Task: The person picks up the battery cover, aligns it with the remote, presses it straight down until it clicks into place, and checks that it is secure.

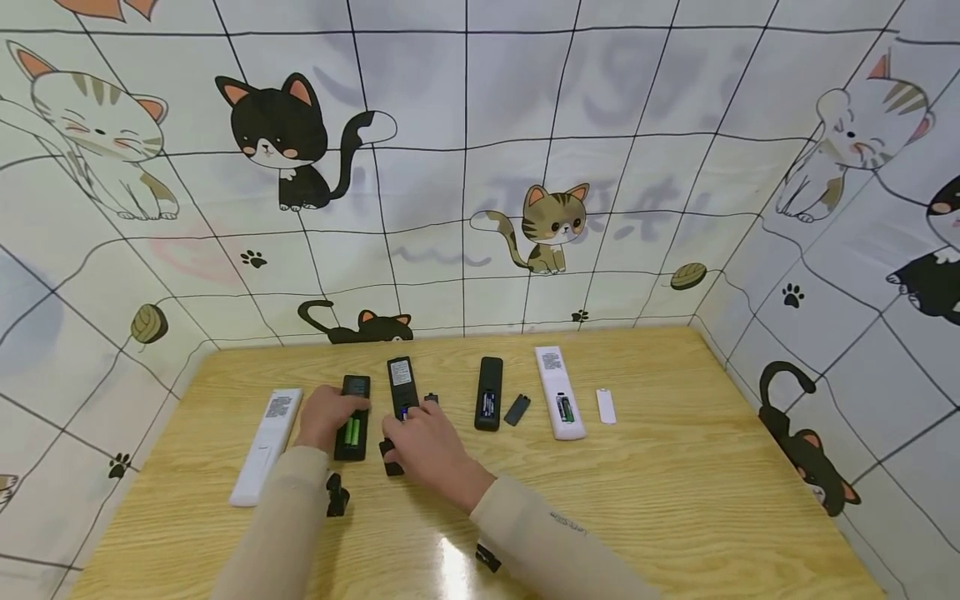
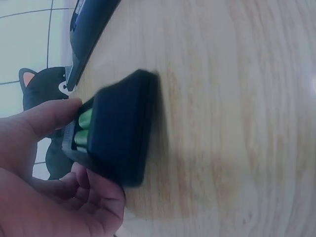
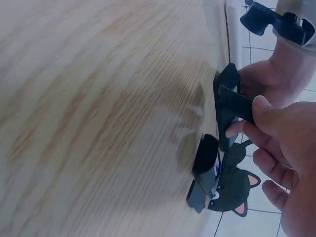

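Note:
My left hand (image 1: pixel 327 418) grips a black remote control (image 1: pixel 361 385) by its sides, back upward. Two green batteries (image 1: pixel 352 432) lie in its uncovered compartment; in the left wrist view, the green batteries (image 2: pixel 84 129) show between thumb and fingers. My right hand (image 1: pixel 435 450) pinches a black battery cover (image 1: pixel 391 461) just right of that remote. In the right wrist view, the battery cover (image 3: pixel 238 104) extends from thumb and fingertips in front of the remote (image 3: pixel 228 76). Behind the right hand, another black remote (image 1: pixel 401 377) lies with its compartment partly hidden.
A white remote (image 1: pixel 264 450) lies at the left. Farther right are a black remote (image 1: pixel 489 392) with its cover (image 1: pixel 517 409), then a white remote (image 1: pixel 558 392) with its cover (image 1: pixel 606 406); both have open compartments. Another dark cover (image 1: pixel 431 398) peeks out beyond the right hand.

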Demonstrator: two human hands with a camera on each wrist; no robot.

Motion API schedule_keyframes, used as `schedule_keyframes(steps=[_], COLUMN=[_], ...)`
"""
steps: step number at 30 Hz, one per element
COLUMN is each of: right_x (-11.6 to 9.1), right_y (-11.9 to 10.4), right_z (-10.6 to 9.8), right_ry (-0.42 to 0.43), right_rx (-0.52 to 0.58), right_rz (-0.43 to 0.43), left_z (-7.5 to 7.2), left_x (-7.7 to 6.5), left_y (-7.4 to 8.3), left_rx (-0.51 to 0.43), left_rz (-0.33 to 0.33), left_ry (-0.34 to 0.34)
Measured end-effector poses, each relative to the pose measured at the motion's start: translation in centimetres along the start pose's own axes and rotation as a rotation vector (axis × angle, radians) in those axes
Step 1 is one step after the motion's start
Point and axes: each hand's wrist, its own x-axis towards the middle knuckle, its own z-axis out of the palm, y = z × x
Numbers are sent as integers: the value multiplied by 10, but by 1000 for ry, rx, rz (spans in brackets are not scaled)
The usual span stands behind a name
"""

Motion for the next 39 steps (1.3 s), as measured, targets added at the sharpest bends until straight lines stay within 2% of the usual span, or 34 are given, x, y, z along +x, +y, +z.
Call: schedule_keyframes(steps=[3, 7, 14, 18, 23, 28, 34, 39], right_x=[-6, -13, -24, -31, -36, -41, -49, -56], right_y=[4, 11, 23, 29, 36, 43, 51, 56], right_z=[-2, -2, -1, -4, -6, -7, -9, -14], right_ry=[-36, -70, -34, -19, -9, 12, 44, 91], right_rx=[20, 59, 103, 99, 118, 146, 192, 215], right_rz=[20, 53, 80, 89, 105, 117, 126, 117], left_z=[-2, -6, -15, -19, -20, -15, -7, 6], left_x=[4, 6, -2, -8, -15, -22, -35, -46], left_y=[-7, -14, -15, -14, -11, -5, 7, 16], left_rx=[-93, -131, -139, -182, -213, -243, -330, -381], left_rz=[-23, -6, 67, 125, 182, 214, 239, 293], left_ry=[-27, -56, -65, -92, -95, -96, -144, -177])
